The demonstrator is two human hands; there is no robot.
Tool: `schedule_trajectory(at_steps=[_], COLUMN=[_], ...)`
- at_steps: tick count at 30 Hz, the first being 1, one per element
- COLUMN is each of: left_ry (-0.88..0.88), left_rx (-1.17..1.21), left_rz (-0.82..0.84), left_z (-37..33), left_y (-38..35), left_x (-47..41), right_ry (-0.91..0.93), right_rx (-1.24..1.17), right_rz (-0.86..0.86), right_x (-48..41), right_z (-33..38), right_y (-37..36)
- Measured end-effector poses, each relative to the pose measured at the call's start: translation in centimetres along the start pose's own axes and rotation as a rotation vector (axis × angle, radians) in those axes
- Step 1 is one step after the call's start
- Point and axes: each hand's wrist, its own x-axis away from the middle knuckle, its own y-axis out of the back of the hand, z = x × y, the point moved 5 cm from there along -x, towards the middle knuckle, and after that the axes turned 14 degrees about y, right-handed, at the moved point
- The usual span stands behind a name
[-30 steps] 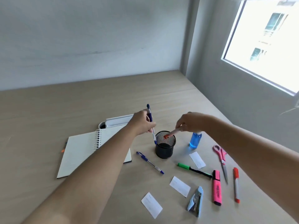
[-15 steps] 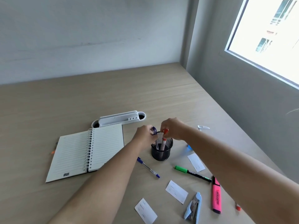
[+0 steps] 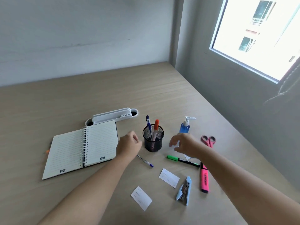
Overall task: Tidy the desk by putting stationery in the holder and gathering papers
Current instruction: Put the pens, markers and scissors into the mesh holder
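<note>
A black mesh holder stands mid-desk with a blue pen and an orange-capped marker upright in it. My left hand hovers just left of the holder, fingers loosely curled, holding nothing. My right hand hovers right of it, fingers spread, empty. Another blue pen lies below my left hand. A green marker, a pink highlighter, a blue stapler and red scissors lie on the desk. Two paper slips lie near the front; a third is mostly hidden under my right wrist.
An open spiral notebook lies at the left, with a white desk organiser behind it. A blue sanitiser pump bottle stands right of the holder. An orange pen tip pokes out left of the notebook. The wall and window bound the desk's right side.
Both hands have let go of the blue pen and orange marker, which now stand in the holder. The hands have drawn back to either side of it.
</note>
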Motion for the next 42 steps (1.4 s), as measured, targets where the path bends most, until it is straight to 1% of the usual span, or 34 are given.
schedule_trajectory(at_steps=[2, 4, 8, 11, 13, 17, 20, 23, 25, 27, 29, 31, 35, 37, 38, 40, 42], left_ry=[0.116, 0.179, 0.327, 0.483, 0.553, 0.607, 0.621, 0.602, 0.548, 0.477, 0.407, 0.363, 0.269, 0.230, 0.202, 0.132, 0.065], left_rx=[-0.114, -0.201, -0.230, -0.140, -0.056, 0.016, 0.047, 0.151, 0.231, 0.330, 0.394, 0.408, 0.408, 0.470, 0.501, 0.545, 0.536], left_rz=[0.100, 0.186, 0.305, 0.288, 0.277, 0.259, 0.277, 0.309, 0.337, 0.406, 0.485, 0.575, 0.621, 0.610, 0.579, 0.489, 0.396], left_z=[2.4, 3.6, 4.2, 4.8, 5.4, 6.1, 6.0, 6.1, 5.9, 5.3, 4.9, 4.8, 3.8, 1.8, 0.6, -1.8, -3.6], left_y=[-2.1, -4.0, -6.9, -8.0, -8.8, -9.5, -9.8, -9.4, -8.7, -7.5, -5.7, -4.0, 0.4, 2.4, 3.3, 4.6, 4.8], left_x=[0.9, 1.3, 1.6, 1.3, 0.9, -0.1, -0.3, -0.3, -0.3, -0.1, -0.2, -0.1, -1.0, -1.8, -2.4, -3.3, -4.0], right_ry=[-0.045, -0.087, -0.065, -0.018, 0.026, 0.149, 0.185, 0.115, 0.035, -0.028, -0.031, -0.022, 0.036, 0.055, 0.067, 0.084, 0.081], right_rx=[0.027, 0.043, 0.127, 0.261, 0.318, 0.360, 0.359, 0.297, 0.213, 0.093, 0.035, 0.016, 0.001, 0.003, 0.011, 0.056, 0.108], right_rz=[0.125, 0.216, 0.338, 0.394, 0.391, 0.367, 0.373, 0.400, 0.387, 0.358, 0.335, 0.301, 0.198, 0.125, 0.087, 0.023, 0.005], right_x=[2.7, 4.6, 6.5, 7.0, 7.1, 7.1, 6.6, 5.8, 5.1, 4.3, 3.2, 1.7, -2.3, -4.0, -4.7, -5.9, -6.7], right_z=[-1.2, -2.2, -2.8, -2.8, -3.0, -2.8, -2.8, -2.8, -2.8, -2.4, -1.2, -0.1, 2.1, 3.0, 3.5, 4.1, 4.3], right_y=[-2.4, -4.2, -6.2, -7.4, -8.2, -9.1, -9.1, -8.2, -6.7, -4.5, -1.8, 1.0, 5.6, 6.8, 7.2, 7.5, 7.0])
